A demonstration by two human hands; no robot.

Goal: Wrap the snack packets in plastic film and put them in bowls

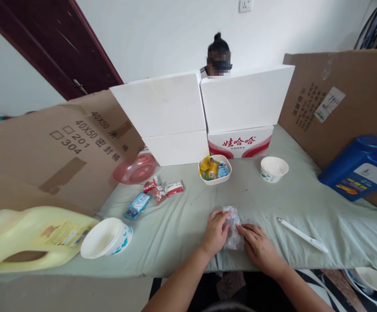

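On the cloth in front of me lies a crinkled piece of clear plastic wrap point(234, 234), perhaps bubble wrap. My left hand point(216, 232) grips its left edge, with the index finger bent over the top. From the other side my right hand point(260, 247) holds the right edge, thumb and fingertips against the plastic. Any contents of the wrap cannot be made out. To the right of my hands rests a white pen-like utility knife point(302, 235). Beyond them stands a white bowl point(215, 181) with yellow and blue packets point(212, 168) inside.
Small snack packets point(157, 193) lie at left, near a pink translucent bowl point(136, 169). Paper bowls stand at left point(123, 237) and right point(274, 169). A yellow jug point(45, 234) and a blue bottle point(359, 169) flank the table. White boxes point(175, 108) form a barrier, a person point(219, 54) behind.
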